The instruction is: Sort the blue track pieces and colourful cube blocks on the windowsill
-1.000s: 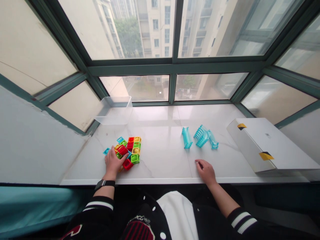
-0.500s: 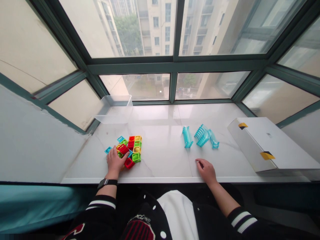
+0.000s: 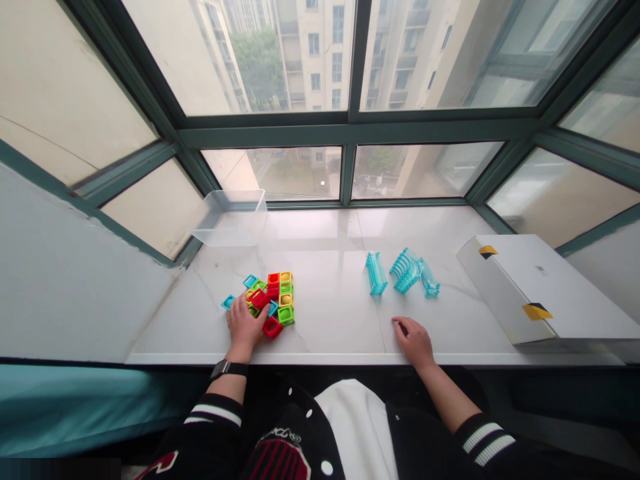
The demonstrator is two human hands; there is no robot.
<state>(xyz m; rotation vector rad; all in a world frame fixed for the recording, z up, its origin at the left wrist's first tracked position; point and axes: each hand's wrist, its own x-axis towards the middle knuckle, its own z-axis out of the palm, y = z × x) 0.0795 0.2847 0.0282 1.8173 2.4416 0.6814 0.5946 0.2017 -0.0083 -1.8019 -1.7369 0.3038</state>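
Note:
My left hand (image 3: 245,325) lies over a cluster of coloured plastic toy blocks on the left, its fingers and thumb closed around the near-left side. A red block (image 3: 259,298) sits on top by the fingertips. Green block (image 3: 286,315), yellow block (image 3: 286,300) and red block (image 3: 273,327) make up the right and near side. A blue block (image 3: 229,303) lies at the cluster's left edge. Blocks under my palm are hidden. My right hand (image 3: 414,341) rests on the white sill, fingers loosely curled, with nothing visible in them. Beyond it lie translucent blue track pieces, one straight (image 3: 376,273), one curved (image 3: 406,270).
A clear plastic bin (image 3: 230,230) stands at the back left by the window. A white box (image 3: 565,287) with yellow-black tape is at the right. The white sill (image 3: 330,320) ends at a front edge close to my body; window frames (image 3: 345,137) enclose the back.
My left hand has slid a little to the right, and the block cluster has moved right with it. My right hand and the blue track pieces stay in place.

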